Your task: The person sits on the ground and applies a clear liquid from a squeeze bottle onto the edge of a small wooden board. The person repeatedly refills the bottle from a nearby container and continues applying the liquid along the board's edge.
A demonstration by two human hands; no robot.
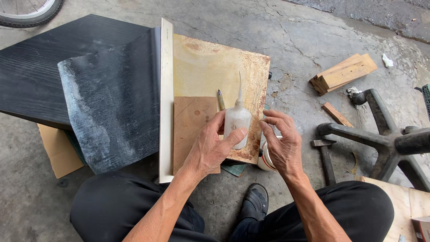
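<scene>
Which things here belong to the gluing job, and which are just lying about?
In use: squeeze bottle held by left hand; right hand beside it; wooden board; black sheet; metal strip; pencil.

Lying about: hammer; wood offcuts; chair base; tyre.

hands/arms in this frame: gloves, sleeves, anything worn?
Both hands, left hand and right hand, are bare: no gloves, and no rings or watch visible. Both forearms are uncovered as far as the frame shows, with no sleeve in view. Lower down, the person wears black trousers and a black sandal.
</scene>
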